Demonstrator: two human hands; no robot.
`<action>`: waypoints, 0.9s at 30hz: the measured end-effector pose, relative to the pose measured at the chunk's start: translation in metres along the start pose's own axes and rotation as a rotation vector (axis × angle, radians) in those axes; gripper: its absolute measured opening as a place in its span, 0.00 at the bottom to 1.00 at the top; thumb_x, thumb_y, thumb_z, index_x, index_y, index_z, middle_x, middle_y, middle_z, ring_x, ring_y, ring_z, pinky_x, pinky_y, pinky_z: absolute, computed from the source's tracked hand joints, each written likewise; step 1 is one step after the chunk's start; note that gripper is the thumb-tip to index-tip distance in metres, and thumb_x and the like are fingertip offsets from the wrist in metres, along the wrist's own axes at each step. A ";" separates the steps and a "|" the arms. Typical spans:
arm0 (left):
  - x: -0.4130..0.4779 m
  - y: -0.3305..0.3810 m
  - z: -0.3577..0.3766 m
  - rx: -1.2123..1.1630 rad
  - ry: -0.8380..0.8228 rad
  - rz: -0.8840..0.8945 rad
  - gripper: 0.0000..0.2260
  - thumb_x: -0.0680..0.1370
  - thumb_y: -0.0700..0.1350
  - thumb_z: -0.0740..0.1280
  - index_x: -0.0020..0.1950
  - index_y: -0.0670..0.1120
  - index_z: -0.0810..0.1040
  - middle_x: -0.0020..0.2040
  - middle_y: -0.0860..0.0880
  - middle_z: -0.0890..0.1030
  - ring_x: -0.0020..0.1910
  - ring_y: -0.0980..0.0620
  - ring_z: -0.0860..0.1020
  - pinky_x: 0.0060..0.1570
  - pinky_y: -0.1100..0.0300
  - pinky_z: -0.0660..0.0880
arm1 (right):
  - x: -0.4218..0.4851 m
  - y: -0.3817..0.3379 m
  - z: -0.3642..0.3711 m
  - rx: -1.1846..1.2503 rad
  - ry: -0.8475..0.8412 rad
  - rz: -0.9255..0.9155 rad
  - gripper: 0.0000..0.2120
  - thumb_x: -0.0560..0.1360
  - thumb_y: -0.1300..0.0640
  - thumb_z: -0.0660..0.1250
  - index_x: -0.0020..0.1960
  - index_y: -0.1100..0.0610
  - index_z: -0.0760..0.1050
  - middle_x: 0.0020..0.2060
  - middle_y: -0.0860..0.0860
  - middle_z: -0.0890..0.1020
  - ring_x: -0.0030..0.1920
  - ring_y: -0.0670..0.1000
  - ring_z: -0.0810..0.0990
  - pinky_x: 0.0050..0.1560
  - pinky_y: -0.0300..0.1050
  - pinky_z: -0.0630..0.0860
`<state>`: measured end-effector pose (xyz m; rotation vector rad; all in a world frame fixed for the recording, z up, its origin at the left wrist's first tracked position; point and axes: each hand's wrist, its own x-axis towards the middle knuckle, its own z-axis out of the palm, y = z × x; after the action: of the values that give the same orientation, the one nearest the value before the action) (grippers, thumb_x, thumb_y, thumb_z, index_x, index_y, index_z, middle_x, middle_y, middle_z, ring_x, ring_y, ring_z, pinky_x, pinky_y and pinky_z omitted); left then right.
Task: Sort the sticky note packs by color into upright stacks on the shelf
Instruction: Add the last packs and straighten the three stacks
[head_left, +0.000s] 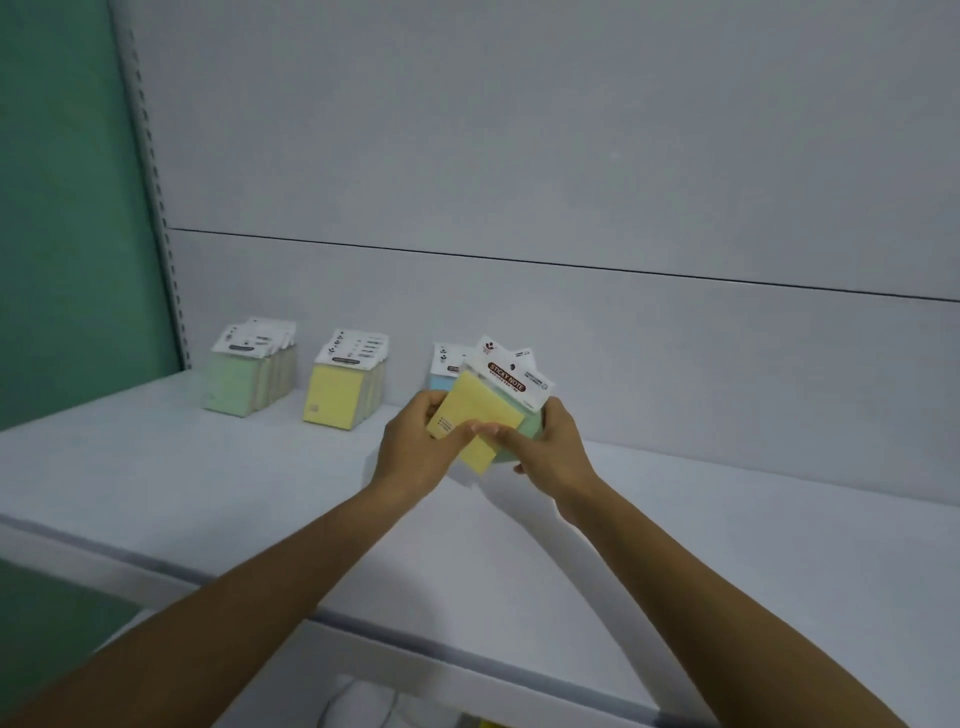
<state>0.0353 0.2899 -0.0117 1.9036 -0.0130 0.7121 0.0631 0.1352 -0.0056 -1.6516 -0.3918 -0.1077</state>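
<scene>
Above the white shelf (208, 483), both my hands hold a small bundle of sticky note packs. A yellow pack (480, 415) lies tilted on top, with a green pack (530, 431) under it. My left hand (415, 447) grips the yellow pack's left corner. My right hand (550, 447) holds the bundle from the right and below. On the shelf stand an upright green stack (234, 384) at the left and an upright yellow stack (337, 395) beside it. A blue stack (441, 382) stands partly hidden behind the held packs.
The shelf's grey back panel (571, 156) rises behind the stacks. A perforated upright post (156, 208) and a green wall (62, 208) lie at the left. The shelf's front edge (363, 623) runs under my forearms. A lower level shows dimly beneath it.
</scene>
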 end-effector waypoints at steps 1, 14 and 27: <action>0.003 -0.007 -0.014 -0.019 0.013 -0.010 0.14 0.71 0.49 0.73 0.55 0.49 0.75 0.46 0.56 0.79 0.43 0.64 0.76 0.37 0.74 0.71 | 0.004 -0.002 0.015 -0.006 -0.011 -0.010 0.22 0.68 0.54 0.75 0.56 0.54 0.68 0.51 0.49 0.79 0.45 0.46 0.80 0.31 0.32 0.72; 0.070 -0.088 -0.153 -0.265 -0.073 -0.109 0.09 0.75 0.43 0.69 0.52 0.45 0.71 0.47 0.49 0.81 0.42 0.54 0.80 0.33 0.68 0.76 | 0.059 -0.024 0.167 -0.235 0.095 -0.093 0.18 0.66 0.46 0.75 0.42 0.54 0.69 0.40 0.51 0.78 0.43 0.54 0.79 0.41 0.55 0.78; 0.098 -0.117 -0.203 -0.827 -0.439 -0.385 0.12 0.77 0.48 0.64 0.59 0.47 0.77 0.55 0.47 0.82 0.54 0.50 0.80 0.51 0.55 0.77 | 0.062 -0.024 0.232 0.104 0.041 0.020 0.15 0.70 0.46 0.70 0.45 0.57 0.73 0.42 0.51 0.82 0.38 0.48 0.82 0.31 0.41 0.78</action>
<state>0.0580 0.5428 -0.0077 1.1701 -0.1836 -0.0136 0.0765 0.3754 0.0069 -1.5477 -0.3443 -0.1040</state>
